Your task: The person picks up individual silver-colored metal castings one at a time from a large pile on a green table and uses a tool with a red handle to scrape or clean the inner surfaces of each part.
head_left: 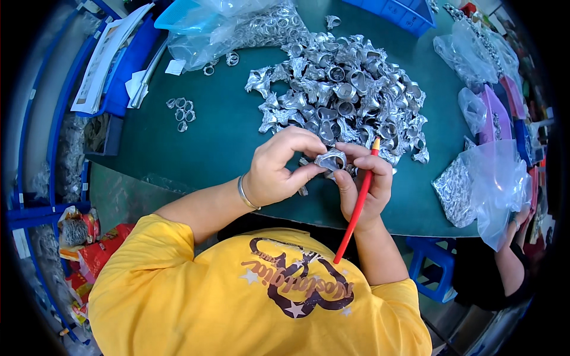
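Observation:
A silver metal ring [330, 160] is held between both hands, just in front of a large heap of similar rings [350, 83]. My left hand [284, 160], with a bangle at its wrist, pinches the ring's left side between thumb and fingers. My right hand [369, 181] has thumb and fingertips against its right side. A red pencil [358, 216] also rests in my right hand, running between the fingers with its tip pointing up toward the heap. A few rings partly show behind and under my fingers.
Several rings [183, 113] lie grouped at left on the green table [196, 148]. Farther back are a clear bag of rings [261, 26] and a blue bin [395, 13]. Plastic bags [481, 184] line the right edge, near another person's arm [509, 261]. A blue stool [432, 267] stands below.

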`<state>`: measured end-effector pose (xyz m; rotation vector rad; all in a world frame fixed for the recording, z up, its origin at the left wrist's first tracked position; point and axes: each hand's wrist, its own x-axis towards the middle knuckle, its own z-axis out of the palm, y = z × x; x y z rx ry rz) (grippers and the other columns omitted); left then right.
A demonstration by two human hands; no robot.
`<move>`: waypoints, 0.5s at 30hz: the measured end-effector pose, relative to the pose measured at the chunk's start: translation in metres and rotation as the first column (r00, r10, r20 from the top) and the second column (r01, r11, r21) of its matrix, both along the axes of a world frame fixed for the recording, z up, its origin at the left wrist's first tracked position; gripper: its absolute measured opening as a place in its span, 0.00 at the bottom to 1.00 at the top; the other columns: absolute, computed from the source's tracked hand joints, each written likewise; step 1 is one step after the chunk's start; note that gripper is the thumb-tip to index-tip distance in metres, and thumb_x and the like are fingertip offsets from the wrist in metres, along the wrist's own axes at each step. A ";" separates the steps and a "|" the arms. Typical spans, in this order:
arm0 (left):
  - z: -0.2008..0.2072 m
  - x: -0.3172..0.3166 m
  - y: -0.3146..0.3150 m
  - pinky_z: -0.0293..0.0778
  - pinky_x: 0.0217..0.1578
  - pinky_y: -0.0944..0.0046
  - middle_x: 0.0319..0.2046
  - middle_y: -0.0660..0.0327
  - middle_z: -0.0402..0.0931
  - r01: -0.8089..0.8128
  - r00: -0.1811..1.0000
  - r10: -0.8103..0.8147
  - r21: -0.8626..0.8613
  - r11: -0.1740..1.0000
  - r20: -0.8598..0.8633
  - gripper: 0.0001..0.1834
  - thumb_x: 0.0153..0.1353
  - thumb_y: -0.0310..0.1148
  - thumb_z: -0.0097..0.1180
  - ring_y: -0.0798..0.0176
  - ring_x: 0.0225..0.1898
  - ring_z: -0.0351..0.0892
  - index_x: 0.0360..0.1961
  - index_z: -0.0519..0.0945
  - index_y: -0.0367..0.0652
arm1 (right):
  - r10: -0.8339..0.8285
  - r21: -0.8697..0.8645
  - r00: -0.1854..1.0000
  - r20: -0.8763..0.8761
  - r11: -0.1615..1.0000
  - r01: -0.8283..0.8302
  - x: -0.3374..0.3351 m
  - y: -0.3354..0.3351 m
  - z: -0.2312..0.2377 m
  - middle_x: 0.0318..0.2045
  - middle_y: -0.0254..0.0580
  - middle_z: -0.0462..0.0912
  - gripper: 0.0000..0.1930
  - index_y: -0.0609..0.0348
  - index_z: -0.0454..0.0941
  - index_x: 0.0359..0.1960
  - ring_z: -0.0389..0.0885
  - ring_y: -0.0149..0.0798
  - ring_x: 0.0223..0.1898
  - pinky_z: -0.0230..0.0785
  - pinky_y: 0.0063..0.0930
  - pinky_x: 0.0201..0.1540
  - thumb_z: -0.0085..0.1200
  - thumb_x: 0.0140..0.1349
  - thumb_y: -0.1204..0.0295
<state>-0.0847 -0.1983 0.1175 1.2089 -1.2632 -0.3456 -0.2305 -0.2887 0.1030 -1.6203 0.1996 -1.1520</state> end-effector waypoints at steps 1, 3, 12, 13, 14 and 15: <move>0.002 0.000 0.001 0.75 0.36 0.65 0.36 0.54 0.79 -0.002 1.000 0.002 -0.006 1.000 0.008 0.18 0.43 0.17 0.67 0.58 0.37 0.79 0.36 0.76 0.39 | -0.009 -0.019 1.000 -0.002 1.000 0.009 0.000 0.000 0.000 0.42 0.58 0.79 0.15 0.62 0.66 0.39 0.79 0.40 0.38 0.72 0.27 0.42 0.60 0.54 0.82; 0.008 0.005 0.001 0.75 0.37 0.64 0.37 0.54 0.78 0.006 0.983 -0.004 -0.013 1.000 0.185 0.16 0.43 0.20 0.67 0.57 0.37 0.79 0.36 0.79 0.38 | -0.035 -0.088 0.999 -0.006 0.996 0.034 0.002 -0.001 0.000 0.43 0.59 0.79 0.15 0.61 0.66 0.39 0.79 0.39 0.38 0.72 0.27 0.42 0.59 0.54 0.83; 0.081 0.067 -0.027 0.75 0.35 0.63 0.33 0.55 0.80 -0.216 0.644 0.478 -0.456 0.863 0.598 0.08 0.46 0.19 0.63 0.55 0.34 0.80 0.30 0.81 0.40 | -0.084 -0.084 0.996 -0.015 0.993 0.083 -0.002 -0.003 -0.006 0.50 0.61 0.75 0.15 0.62 0.65 0.45 0.78 0.45 0.49 0.70 0.31 0.50 0.53 0.58 0.82; 0.098 0.086 -0.038 0.75 0.34 0.64 0.32 0.57 0.80 -0.357 0.499 0.673 -0.578 0.734 0.546 0.07 0.48 0.20 0.63 0.57 0.34 0.80 0.30 0.81 0.40 | -0.099 -0.075 0.995 -0.022 0.992 0.097 -0.003 -0.002 -0.005 0.48 0.60 0.76 0.13 0.63 0.66 0.44 0.79 0.44 0.47 0.71 0.32 0.50 0.52 0.58 0.83; 0.107 0.111 -0.051 0.75 0.34 0.66 0.32 0.57 0.79 -0.453 0.473 0.776 -0.641 0.620 0.416 0.06 0.49 0.20 0.62 0.59 0.34 0.79 0.30 0.81 0.39 | -0.097 -0.080 0.995 -0.024 0.992 0.095 -0.003 -0.003 -0.005 0.48 0.60 0.76 0.13 0.63 0.66 0.44 0.79 0.44 0.47 0.71 0.32 0.50 0.52 0.58 0.83; 0.115 0.142 -0.059 0.76 0.33 0.67 0.32 0.57 0.79 -0.495 0.406 0.828 -0.668 0.555 0.387 0.06 0.51 0.21 0.61 0.60 0.32 0.79 0.31 0.81 0.38 | -0.105 -0.093 0.994 -0.037 0.991 0.101 -0.003 -0.003 -0.005 0.47 0.59 0.77 0.12 0.64 0.66 0.43 0.79 0.44 0.46 0.71 0.32 0.49 0.52 0.58 0.83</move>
